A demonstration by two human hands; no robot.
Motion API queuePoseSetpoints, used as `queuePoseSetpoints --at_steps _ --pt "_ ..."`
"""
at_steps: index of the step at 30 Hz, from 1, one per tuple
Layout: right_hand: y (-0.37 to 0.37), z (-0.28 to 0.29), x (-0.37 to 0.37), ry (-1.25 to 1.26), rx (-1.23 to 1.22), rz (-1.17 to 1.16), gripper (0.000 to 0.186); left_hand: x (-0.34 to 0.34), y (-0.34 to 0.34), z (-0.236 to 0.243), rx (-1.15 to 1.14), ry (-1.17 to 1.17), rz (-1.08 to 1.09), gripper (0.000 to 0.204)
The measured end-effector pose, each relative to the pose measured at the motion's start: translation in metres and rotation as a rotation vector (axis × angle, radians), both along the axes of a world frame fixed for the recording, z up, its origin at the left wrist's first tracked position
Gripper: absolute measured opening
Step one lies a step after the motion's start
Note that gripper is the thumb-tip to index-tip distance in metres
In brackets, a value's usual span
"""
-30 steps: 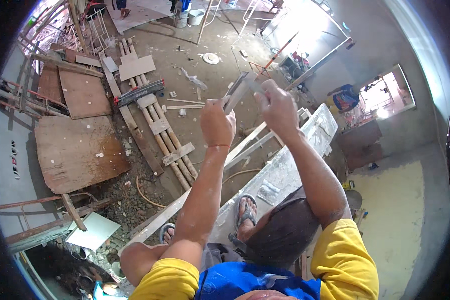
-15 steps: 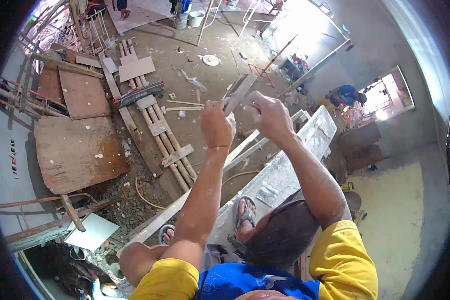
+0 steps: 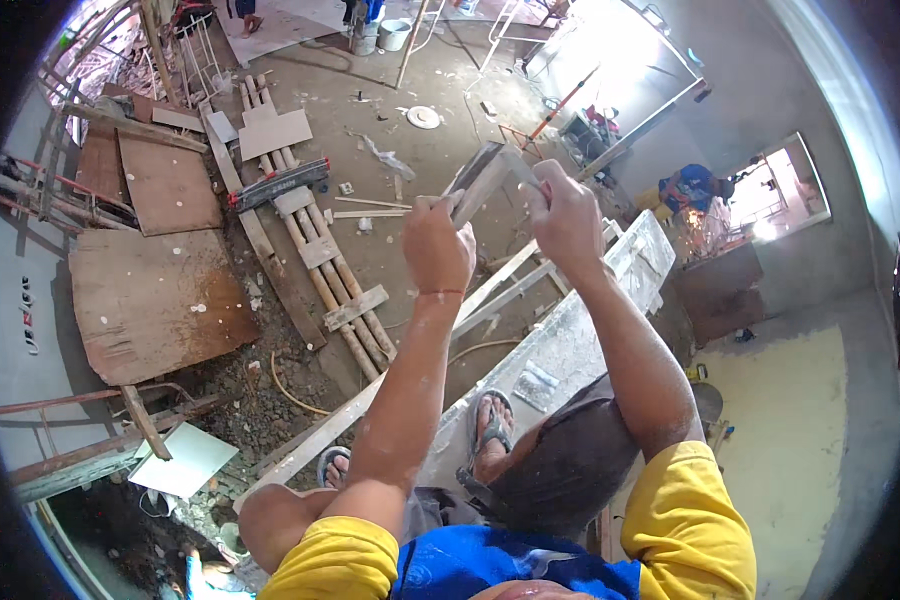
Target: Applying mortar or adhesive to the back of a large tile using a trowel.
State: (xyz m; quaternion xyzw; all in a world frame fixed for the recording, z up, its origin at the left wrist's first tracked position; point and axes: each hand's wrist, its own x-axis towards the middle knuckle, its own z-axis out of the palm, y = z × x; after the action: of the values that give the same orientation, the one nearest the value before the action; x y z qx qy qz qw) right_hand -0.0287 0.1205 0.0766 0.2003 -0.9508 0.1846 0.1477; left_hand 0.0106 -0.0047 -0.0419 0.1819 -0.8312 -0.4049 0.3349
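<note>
Grey metal, smeared with plaster: a flat trowel blade (image 3: 478, 180) is held up in front of the person, well above the floor. The left hand (image 3: 438, 245) is closed in a fist around the lower part of the tool, fingers wrapped tight. The right hand (image 3: 562, 212) is closed on a second thin blade or handle (image 3: 519, 166) that meets the trowel blade at its upper end; its fingers are curled shut. Whether the two blades touch or only cross cannot be told.

The person stands on a plaster-coated plank (image 3: 560, 350) with both sandalled feet visible, the right foot (image 3: 490, 435) near the middle of the plank and the left foot (image 3: 332, 468) at its near left edge.

Judgement of progress: the blades appear to be worked against each other, as in scraping or loading material. No wall surface under treatment is in view, so what is finished and what remains cannot be told.

Below, the floor (image 3: 370, 110) carries brown plywood sheets (image 3: 150, 300), timber battens (image 3: 330, 270) and a white tile (image 3: 185, 460). Another person in blue (image 3: 692, 188) crouches near a bright doorway.
</note>
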Motion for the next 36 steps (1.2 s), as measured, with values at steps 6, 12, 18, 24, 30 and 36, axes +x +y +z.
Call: queuePoseSetpoints --at_steps 6,12,18,24,30,36 --pt "-0.005 -0.005 0.007 -0.063 0.061 0.172 0.019 -0.003 -0.002 -0.007 0.003 -0.041 -0.014 0.043" --pt "-0.007 -0.005 0.010 -0.079 0.050 0.147 0.020 -0.002 0.001 -0.002 0.016 -0.027 -0.016 0.042" --pt "0.005 -0.010 -0.006 0.142 -0.017 0.089 0.023 0.000 0.002 -0.001 0.021 -0.023 -0.021 0.041" --pt "-0.002 -0.017 0.000 0.034 0.042 0.279 0.021 -0.006 -0.005 -0.009 0.050 0.013 -0.019 0.039" --pt "0.003 -0.008 -0.003 0.038 -0.069 0.104 0.021 -0.002 -0.002 0.000 0.112 0.029 -0.011 0.026" --pt "0.005 -0.016 -0.011 0.071 -0.069 0.138 0.022 -0.004 -0.005 -0.002 0.195 0.013 -0.062 0.026"
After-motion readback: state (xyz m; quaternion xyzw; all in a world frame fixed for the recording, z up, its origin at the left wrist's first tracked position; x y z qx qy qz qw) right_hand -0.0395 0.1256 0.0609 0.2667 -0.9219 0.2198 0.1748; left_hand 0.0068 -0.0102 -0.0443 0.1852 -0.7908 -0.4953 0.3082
